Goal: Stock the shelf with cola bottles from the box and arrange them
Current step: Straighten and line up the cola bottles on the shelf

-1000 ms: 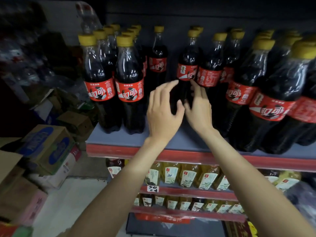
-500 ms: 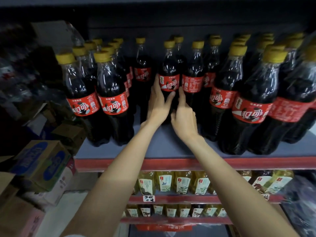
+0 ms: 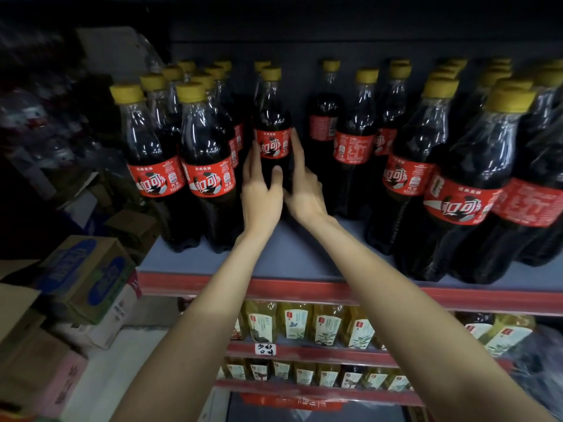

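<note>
Several cola bottles with yellow caps and red labels stand on the grey shelf point(image 3: 289, 257). One cola bottle point(image 3: 272, 138) stands apart in the middle, toward the back. My left hand point(image 3: 261, 193) lies against its left side with straight fingers, the thumb on its front. My right hand point(image 3: 304, 190) touches its right side, index finger stretched up to the label. A front pair of bottles point(image 3: 182, 166) stands at the left. A shrink-wrapped pack of bottles point(image 3: 463, 190) fills the right.
Cardboard boxes point(image 3: 85, 278) are stacked on the floor at the left, beside the shelf's red front edge point(image 3: 304, 292). Lower shelves hold yellow tea bottles point(image 3: 292, 324) and a handwritten tag point(image 3: 265, 349). Bare shelf surface lies in front of my hands.
Both hands reached deeper onto the shelf and closed in on the middle bottle. It now stands further left, with a gap between it and the bottles on its right.
</note>
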The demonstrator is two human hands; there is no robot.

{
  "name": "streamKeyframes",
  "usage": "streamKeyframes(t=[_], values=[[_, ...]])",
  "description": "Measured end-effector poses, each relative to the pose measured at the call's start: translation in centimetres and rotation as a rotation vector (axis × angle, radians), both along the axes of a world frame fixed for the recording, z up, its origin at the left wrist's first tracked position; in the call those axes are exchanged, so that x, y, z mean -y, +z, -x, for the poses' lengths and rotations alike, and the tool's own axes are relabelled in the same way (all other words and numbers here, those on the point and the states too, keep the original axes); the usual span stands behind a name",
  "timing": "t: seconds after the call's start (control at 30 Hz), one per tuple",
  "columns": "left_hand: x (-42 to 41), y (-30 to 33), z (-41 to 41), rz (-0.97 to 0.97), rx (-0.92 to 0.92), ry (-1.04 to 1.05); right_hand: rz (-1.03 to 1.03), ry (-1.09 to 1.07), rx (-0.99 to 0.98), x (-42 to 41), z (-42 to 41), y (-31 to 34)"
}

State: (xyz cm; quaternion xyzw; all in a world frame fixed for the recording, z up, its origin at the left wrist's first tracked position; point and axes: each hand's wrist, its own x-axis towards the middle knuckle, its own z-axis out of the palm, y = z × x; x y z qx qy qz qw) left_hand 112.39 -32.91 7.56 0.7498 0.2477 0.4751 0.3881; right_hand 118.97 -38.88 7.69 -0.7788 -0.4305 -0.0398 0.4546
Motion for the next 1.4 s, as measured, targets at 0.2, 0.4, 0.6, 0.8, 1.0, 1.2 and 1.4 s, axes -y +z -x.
streamKeyframes(t=[0.2,0.4,0.6,0.8,1.0,1.2,1.4], values=[[-0.4,0.3,0.6,0.208,0.092,-0.119,-0.026,0.139,-0.113,-1.4,-1.0,0.7],[-0.3,0.2,0.2,0.174,0.032,-0.133,-0.034,0.185,-0.104,-1.3,-1.9,0.2],[0.4,1.1,-0.4,0.211,-0.034,-0.116,-0.054,0.168,-0.132,-1.4,-1.9,-0.1],[3.0,1.4,1.1,0.076,0.092,-0.1,-0.085,0.099,-0.119,1.3,-1.0,1.9],[2.9,2.6,-0.6,0.134,0.121,-0.384,-0.303,-0.186,-0.081,7.0,2.3,-0.3],[3.4,4.3,-4.9,0.582,-0.19,-0.646,-0.105,-0.245,-0.23,6.8,1.1,-1.2],[4.2,3.3,-2.2,0.428,-0.099,-0.596,-0.214,-0.131,-0.315,6.9,-1.4,-1.0]])
